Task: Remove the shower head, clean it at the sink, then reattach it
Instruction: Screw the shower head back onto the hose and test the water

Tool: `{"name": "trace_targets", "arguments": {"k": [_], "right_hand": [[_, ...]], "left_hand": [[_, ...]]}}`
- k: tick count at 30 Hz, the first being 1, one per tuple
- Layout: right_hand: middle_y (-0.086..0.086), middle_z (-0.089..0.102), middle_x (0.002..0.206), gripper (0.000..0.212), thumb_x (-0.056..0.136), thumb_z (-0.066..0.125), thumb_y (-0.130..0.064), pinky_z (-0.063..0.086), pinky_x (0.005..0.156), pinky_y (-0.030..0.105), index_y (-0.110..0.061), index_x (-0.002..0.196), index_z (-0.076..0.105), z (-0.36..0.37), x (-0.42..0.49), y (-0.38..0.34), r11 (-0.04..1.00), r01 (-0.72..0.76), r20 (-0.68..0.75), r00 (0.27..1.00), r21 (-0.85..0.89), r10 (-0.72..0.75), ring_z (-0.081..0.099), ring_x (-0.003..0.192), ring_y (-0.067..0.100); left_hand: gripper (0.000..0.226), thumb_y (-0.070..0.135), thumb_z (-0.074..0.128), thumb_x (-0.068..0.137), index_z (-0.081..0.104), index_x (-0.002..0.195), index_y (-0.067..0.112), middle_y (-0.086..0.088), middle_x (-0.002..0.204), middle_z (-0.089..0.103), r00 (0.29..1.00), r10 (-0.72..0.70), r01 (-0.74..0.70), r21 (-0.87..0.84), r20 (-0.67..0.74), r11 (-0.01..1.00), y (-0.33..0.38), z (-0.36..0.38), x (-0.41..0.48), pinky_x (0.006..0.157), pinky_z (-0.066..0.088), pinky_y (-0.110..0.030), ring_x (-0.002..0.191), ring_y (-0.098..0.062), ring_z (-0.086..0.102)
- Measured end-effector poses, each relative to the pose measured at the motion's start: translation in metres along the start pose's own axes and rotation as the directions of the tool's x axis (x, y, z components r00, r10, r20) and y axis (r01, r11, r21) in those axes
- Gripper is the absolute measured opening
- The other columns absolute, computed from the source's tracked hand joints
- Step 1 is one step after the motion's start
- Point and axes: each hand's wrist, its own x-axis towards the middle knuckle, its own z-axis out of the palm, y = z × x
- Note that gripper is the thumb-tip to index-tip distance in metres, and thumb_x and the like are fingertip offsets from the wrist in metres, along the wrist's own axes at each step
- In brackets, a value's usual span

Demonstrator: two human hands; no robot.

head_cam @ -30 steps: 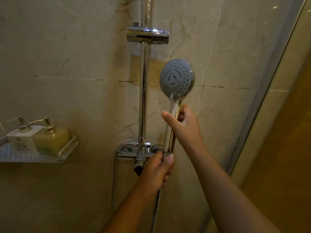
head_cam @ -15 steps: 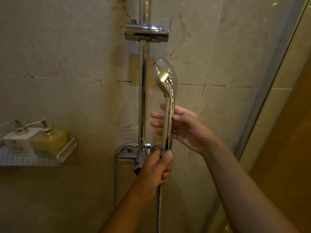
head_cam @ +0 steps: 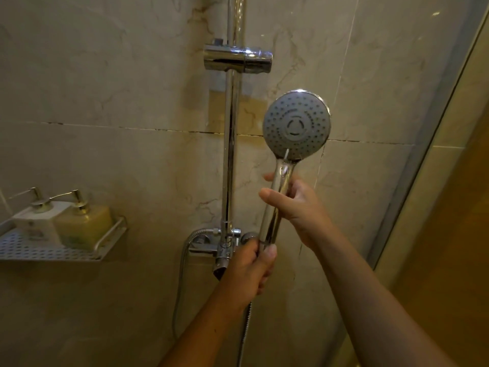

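Now my right fingers [head_cam: 268,194] wrap the shower head [head_cam: 296,125] handle, left fingers [head_cam: 270,255] grip the hose [head_cam: 244,327] end, ready for twisting.

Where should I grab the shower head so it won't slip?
The grip is the slim chrome handle of the shower head. Come from the right and close round it, as the right hand does. It stands upright and round; the wide flat face on top offers no hold.
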Motion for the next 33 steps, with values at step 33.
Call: {"name": "trace_targets", "arguments": {"k": [33], "right_hand": [[0.011,0.064,0.119,0.068,0.073,0.084,-0.032,0.057,0.084,0.041,-0.010,0.132,0.059,0.010,0.009,0.004,0.793,-0.144,0.255,0.967,0.593,-0.015,0.066,0.102,0.024]], "left_hand": [[0.027,0.043,0.052,0.094,0.050,0.093,0.016,0.012,0.058,0.044,0.987,0.011,0.017,-0.171,0.159,0.985,0.006,0.010,0.005,0.042,0.028,-0.016,0.046,-0.003,0.034]]}}
